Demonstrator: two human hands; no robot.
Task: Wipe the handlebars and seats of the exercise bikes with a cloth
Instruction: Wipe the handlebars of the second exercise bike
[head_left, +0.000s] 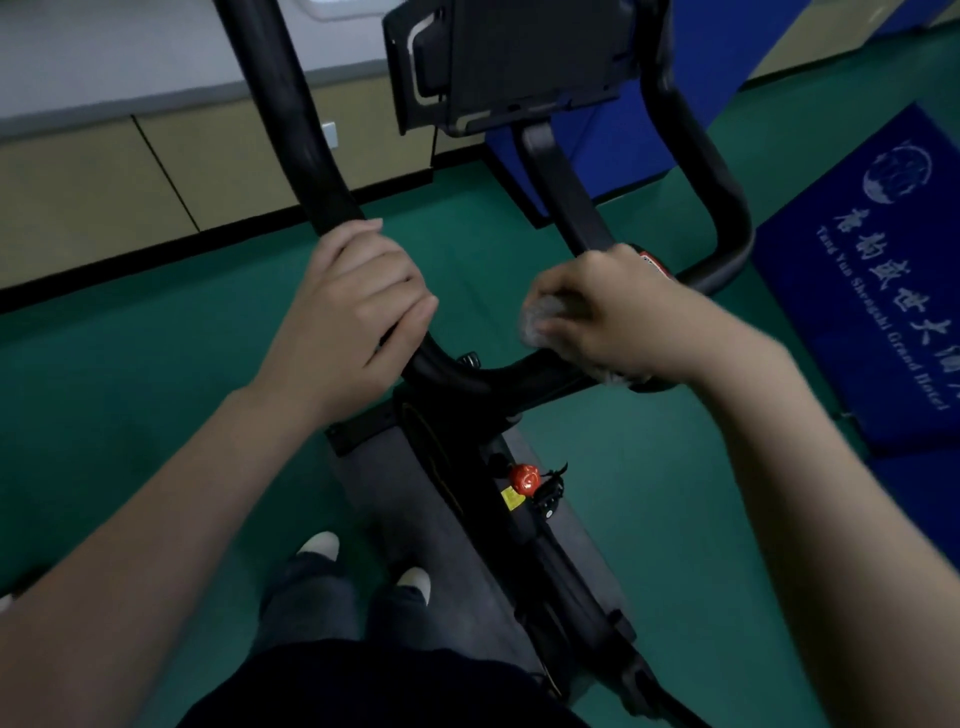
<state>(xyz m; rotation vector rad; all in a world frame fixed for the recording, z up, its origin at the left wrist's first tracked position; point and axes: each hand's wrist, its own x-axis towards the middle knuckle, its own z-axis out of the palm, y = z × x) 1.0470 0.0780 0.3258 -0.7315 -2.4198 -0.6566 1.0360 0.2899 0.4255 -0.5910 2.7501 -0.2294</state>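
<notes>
Hotel gym: exercise bike (519, 405) with console (514, 57) on green sports floor (156, 364), blue mat (883, 270) printed "Grand Hotel", beige wall panels (104, 192).

hands (467, 312) on handlebar (306, 130), cloth (545, 317) pressed

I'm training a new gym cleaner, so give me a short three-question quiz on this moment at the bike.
1. True or false: the left hand holds the cloth.
2. Which presses the cloth on the handlebar? A) left hand B) right hand C) neither
3. Fill in: the knob below the handlebar is ____.
Key: 1 false, the left hand grips bare handlebar; 2 B; 3 red.
</notes>
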